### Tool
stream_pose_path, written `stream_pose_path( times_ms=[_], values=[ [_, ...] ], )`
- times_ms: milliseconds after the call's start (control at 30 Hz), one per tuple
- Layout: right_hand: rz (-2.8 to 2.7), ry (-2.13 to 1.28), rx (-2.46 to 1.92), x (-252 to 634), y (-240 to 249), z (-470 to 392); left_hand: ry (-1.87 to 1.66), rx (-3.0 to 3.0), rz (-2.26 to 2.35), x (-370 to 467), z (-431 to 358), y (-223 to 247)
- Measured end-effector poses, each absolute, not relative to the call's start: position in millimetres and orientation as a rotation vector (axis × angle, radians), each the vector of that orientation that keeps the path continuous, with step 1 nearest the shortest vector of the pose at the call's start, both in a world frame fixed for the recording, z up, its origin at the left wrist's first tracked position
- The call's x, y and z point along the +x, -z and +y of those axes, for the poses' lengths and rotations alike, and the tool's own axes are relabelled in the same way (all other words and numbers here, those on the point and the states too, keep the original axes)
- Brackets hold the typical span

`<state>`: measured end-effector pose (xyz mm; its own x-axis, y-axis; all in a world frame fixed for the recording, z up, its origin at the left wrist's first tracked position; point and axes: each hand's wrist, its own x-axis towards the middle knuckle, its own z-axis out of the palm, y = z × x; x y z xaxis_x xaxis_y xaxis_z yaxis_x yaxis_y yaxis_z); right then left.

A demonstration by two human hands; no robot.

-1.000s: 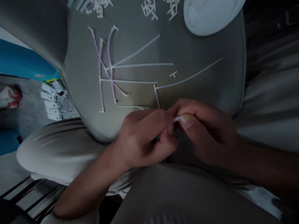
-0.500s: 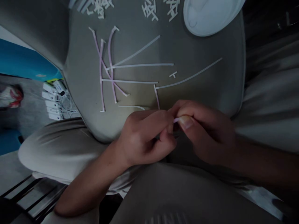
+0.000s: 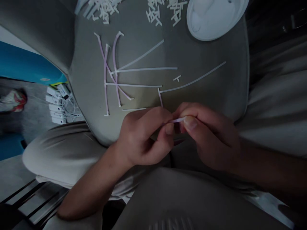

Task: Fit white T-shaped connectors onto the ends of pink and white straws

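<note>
My left hand (image 3: 146, 137) and my right hand (image 3: 208, 134) meet at the near edge of a grey cushion (image 3: 211, 92). Both pinch the same thin pale pink tube (image 3: 177, 120), which bridges their fingertips. From there the tube runs up to a small white T-connector (image 3: 159, 91), where a long white tube (image 3: 193, 82) branches off to the right. Most of the pinched end is hidden by my fingers.
Several assembled pink and white tubes (image 3: 112, 73) lie crossed on the cushion's left. A loose T-connector (image 3: 177, 78) lies mid-cushion. Piles of small white connectors (image 3: 155, 12) and a white plate (image 3: 213, 16) sit at the far edge. White clips (image 3: 57, 105) lie on the floor at left.
My left fingers have drawn slightly away from the right, exposing more of the pink tube between them. The view has shifted a little downward.
</note>
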<state>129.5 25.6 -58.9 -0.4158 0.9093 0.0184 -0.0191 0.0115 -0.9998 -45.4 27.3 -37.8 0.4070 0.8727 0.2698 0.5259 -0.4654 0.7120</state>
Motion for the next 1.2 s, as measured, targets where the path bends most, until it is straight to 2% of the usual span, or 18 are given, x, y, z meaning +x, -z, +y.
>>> stream_pose_path(
  times_ms=[333, 567, 1200],
  values=[
    [-1.566, -1.592, -0.955, 133.3, 51.9, 32.0, -0.989, 1.899, 1.367, -43.4, 11.9, 42.4],
    [-1.619, -1.537, -0.948, 133.4, 52.9, 32.0, -1.058, 1.871, 1.312, -43.7, 14.5, 44.8],
    [-1.675, -1.465, -0.962, 132.4, 55.1, 30.4, -0.985, 1.821, 1.333, -46.0, 11.1, 44.8]
  ],
)
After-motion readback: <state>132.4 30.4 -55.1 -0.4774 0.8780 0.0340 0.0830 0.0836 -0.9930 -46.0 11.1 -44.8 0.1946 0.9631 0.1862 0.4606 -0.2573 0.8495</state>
